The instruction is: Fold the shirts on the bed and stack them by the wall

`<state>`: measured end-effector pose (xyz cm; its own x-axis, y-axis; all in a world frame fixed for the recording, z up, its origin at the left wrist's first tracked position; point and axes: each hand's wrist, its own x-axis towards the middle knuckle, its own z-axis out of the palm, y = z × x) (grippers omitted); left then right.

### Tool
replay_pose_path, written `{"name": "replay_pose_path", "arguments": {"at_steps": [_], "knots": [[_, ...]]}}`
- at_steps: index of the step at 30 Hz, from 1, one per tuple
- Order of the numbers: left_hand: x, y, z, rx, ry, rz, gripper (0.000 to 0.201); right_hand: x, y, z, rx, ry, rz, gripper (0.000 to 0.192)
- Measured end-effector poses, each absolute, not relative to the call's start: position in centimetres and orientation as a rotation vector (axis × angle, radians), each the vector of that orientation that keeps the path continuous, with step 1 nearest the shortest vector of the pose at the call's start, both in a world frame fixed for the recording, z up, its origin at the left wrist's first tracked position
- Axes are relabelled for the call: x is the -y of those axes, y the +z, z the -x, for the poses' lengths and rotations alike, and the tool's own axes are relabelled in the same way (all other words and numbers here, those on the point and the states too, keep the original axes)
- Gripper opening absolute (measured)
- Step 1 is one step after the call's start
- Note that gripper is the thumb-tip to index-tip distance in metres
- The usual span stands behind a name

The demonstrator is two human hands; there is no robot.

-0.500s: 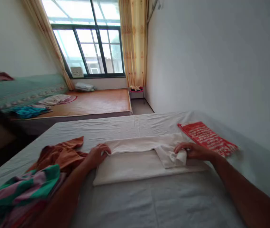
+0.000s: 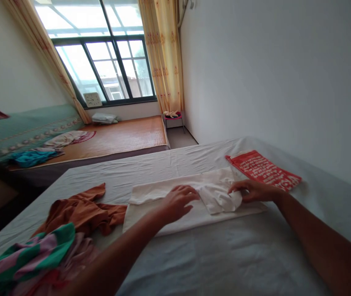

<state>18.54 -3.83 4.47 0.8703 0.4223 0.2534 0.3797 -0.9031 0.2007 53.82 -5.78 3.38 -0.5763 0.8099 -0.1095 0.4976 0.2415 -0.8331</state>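
Striped cloth (image 2: pixel 24 257), green, pink and white, lies bunched at the near left edge of the bed (image 2: pixel 225 263), unfolded. Just beyond it and touching it, a rust-orange garment (image 2: pixel 79 211) lies crumpled, also unfolded; its far end touches the left end of the white piece.

White garment (image 2: pixel 169 205), at the middle of the bed: this is the piece you have in hand. It lies flat as a long band running left to right, its long sides already turned in, so by my reading the lengthwise folds are made. A sleeve or loose flap (image 2: pixel 218 197) lies rumpled on top toward the right end, not yet smoothed. The band has not been doubled across its length; that and the flap look to be what is left on this item.

Your left hand (image 2: pixel 178 201) rests palm down on the middle of the band, fingers spread and flat, gripping nothing, only pressing. Your right hand (image 2: pixel 252 190) sits at the band's right end, fingertips on the edge of the rumpled flap; whether it pinches the cloth or merely touches it, I cannot tell.

Red cloth with white lettering (image 2: pixel 263 169), toward the far right edge of the bed near the wall, lies flat and squared, apparently a finished piece.

Tally as judged: one item done, one partway, two untouched.
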Motion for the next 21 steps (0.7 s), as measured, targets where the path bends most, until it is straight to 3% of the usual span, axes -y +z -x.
{"name": "replay_pose_path", "arguments": {"at_steps": [7, 12, 17, 21], "knots": [[4.4, 1.1, -24.4, -0.548, 0.475, -3.153, 0.017, 6.6, 4.7, -53.9, 2.225, 1.243, 1.173, 0.045], [4.2, 0.1, -24.7, -0.942, 0.768, -2.702, 0.012, 5.6, 3.3, -54.3, 1.887, 1.222, 1.253, 0.043], [1.9, -0.6, -25.3, -1.261, 0.884, -1.914, 0.012, 2.8, 0.3, -52.1, 1.57, 0.607, 1.505, 0.04], [0.5, -1.5, -25.2, -1.201, 0.884, -1.649, 0.04, 1.5, -1.8, -51.0, 1.674, 0.213, 1.752, 0.031]]}}
